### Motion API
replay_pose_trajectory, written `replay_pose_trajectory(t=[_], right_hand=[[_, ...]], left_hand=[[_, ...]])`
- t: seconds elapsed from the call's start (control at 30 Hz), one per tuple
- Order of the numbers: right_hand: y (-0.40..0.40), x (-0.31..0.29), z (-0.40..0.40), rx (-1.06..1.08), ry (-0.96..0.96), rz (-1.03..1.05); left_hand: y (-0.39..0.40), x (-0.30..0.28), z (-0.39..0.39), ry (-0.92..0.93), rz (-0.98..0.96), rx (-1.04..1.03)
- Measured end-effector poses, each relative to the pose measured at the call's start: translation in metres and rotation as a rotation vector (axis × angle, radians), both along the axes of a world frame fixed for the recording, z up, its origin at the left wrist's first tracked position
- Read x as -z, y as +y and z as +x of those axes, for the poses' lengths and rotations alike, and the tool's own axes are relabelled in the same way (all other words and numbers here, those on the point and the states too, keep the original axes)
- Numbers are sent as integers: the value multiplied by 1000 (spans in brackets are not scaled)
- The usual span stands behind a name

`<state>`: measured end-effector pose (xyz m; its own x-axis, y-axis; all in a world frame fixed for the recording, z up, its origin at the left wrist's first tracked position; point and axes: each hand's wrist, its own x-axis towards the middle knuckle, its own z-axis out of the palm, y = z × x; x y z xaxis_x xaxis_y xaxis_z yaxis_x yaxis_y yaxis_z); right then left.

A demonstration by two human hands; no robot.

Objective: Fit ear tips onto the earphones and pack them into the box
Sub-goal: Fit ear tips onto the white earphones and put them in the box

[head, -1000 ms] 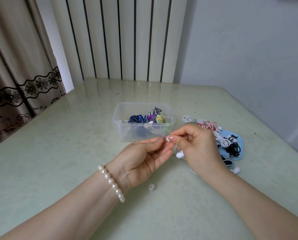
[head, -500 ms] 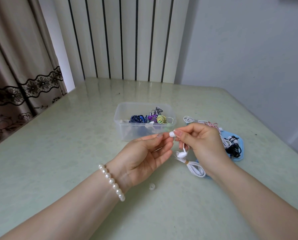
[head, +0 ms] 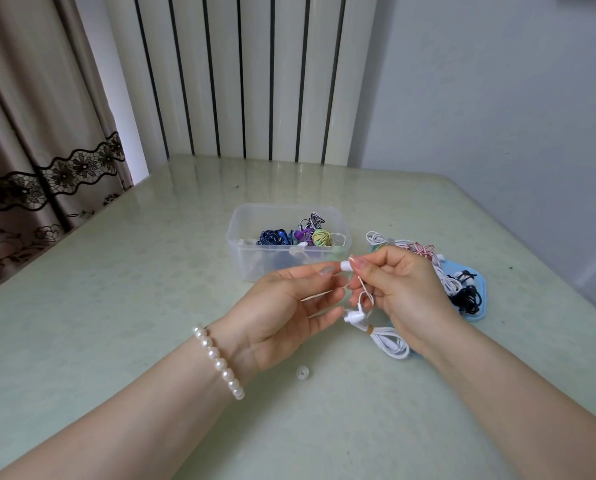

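My right hand pinches a white earbud between thumb and forefinger, just in front of the clear plastic box. The second white earbud dangles below it, and the bundled white cable lies on the table under my right wrist. My left hand is palm up with its fingers nearly straight, the tips close to the pinched earbud; I see nothing held in it. A loose translucent ear tip lies on the table below my left hand. The box holds several coloured earphone bundles.
A pale blue tray to the right of the box carries white, pink and black earphones. The pale green table meets a curtain on the left, a radiator behind and a wall on the right.
My right hand has lifted the white earbud slightly and shifted right, uncovering the dangling earbud and the bundled cable. My left hand has barely moved.
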<state>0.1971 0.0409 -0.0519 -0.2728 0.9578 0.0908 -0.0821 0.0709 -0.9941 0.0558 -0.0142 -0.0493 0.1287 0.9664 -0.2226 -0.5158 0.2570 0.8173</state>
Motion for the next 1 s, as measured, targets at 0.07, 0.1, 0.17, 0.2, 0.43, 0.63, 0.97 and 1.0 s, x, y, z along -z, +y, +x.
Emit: replay_pose_trajectory(t=[0.07,0.1,0.17,0.2,0.43,0.63,0.97,1.0], right_hand=[[-1,-4,0,-19,54,-53],[-2,-6,-1,-22,85,-78],[-4,-8,-2,-17,140,-116],[-4,-9,-2,-9,156,-122],[-6,-7,-2,86,36,-39],[-5,-9,1,26,-70,-5],[-7,-5,-1,-198,-212,114],[-7,-4,-2,-189,-208,132]], left_hand=[[0,0,0,75,21,-31],[-1,1,1,124,32,-39],[-2,1,3,186,43,-18],[-3,2,5,193,44,0],[-5,7,9,238,103,-41],[-1,7,3,229,67,-96],[3,6,-6,268,41,-120],[2,5,-6,277,51,-93]])
